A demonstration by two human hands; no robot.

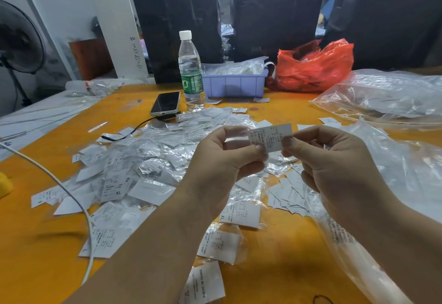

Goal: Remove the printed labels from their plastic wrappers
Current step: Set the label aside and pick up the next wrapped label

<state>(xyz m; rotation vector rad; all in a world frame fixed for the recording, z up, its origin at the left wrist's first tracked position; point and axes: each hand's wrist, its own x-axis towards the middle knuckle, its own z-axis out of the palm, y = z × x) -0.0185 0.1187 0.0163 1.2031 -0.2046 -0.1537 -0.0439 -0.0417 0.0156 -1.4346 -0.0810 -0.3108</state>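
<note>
Above the orange table [284, 256] both hands hold one white printed label [271, 136] in its clear plastic wrapper. My left hand [222, 157] pinches its left end between thumb and fingers. My right hand [334, 160] pinches its right end. A wide heap of wrapped labels [143, 160] lies on the table under and left of the hands. A smaller stack of bare white labels [287, 196] sits below my right hand.
A water bottle [191, 71], a phone [166, 104] and a purple bin [235, 83] stand behind the heap. A red plastic bag [315, 66] lies at the back right. Large clear bags [387, 95] cover the right side. A white cable [69, 191] crosses the left.
</note>
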